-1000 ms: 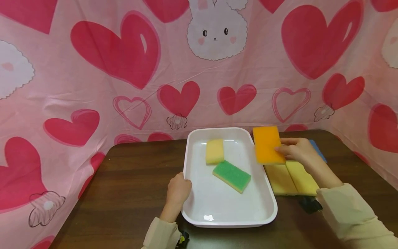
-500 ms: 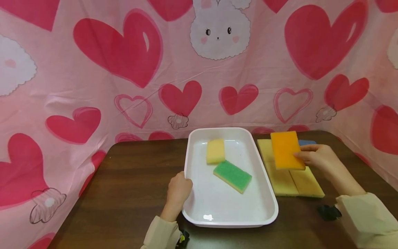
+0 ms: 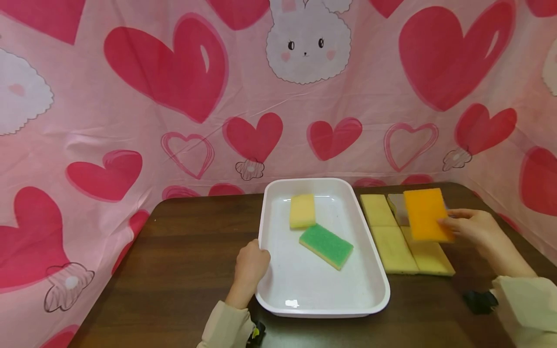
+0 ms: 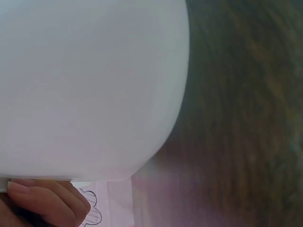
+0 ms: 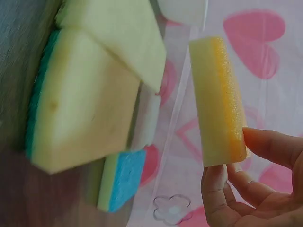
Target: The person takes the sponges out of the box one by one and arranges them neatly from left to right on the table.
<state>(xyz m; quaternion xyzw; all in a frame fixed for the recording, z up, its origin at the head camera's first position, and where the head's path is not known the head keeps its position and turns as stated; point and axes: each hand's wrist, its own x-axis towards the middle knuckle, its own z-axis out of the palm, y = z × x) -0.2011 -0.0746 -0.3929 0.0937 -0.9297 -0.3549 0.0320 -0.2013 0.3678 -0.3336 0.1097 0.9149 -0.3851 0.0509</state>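
Head: orange sponge (image 3: 426, 215) has moved right.

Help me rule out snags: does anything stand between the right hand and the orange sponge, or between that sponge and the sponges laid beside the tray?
Nothing visible does. The right hand pinches the orange sponge directly, and the right wrist view shows an open gap between it and the yellow-topped sponges.

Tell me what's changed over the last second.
The right hand has carried the orange-and-yellow sponge rightward, away from the white tray, still pinching it. Nothing was newly grasped or released. The left hand still grips the white tray's left side; the green-faced sponge and yellow sponge inside stayed put.
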